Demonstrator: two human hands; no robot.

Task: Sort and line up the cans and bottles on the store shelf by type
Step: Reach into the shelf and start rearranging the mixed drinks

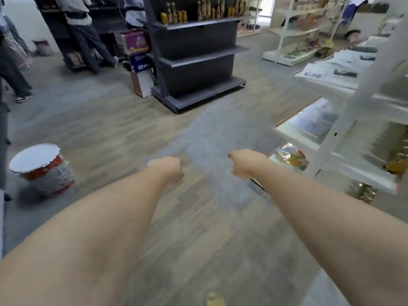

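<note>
Both my arms stretch forward over the wooden floor. My left hand (169, 167) and my right hand (241, 164) are curled into fists and nothing shows in either. Far ahead, a dark grey shelf unit (198, 58) carries yellow cans (178, 17) and tall bottles (206, 7) mixed along its top shelf; its lower shelves hold nothing. The picture is blurred.
A white shelf unit (353, 138) stands close on my right with packaged goods and a yellowish bottle (398, 164). A lidded red and white bucket (42, 171) sits on the floor at left. Stacked cartons (139, 60) lean by the dark shelf. People stand at far left.
</note>
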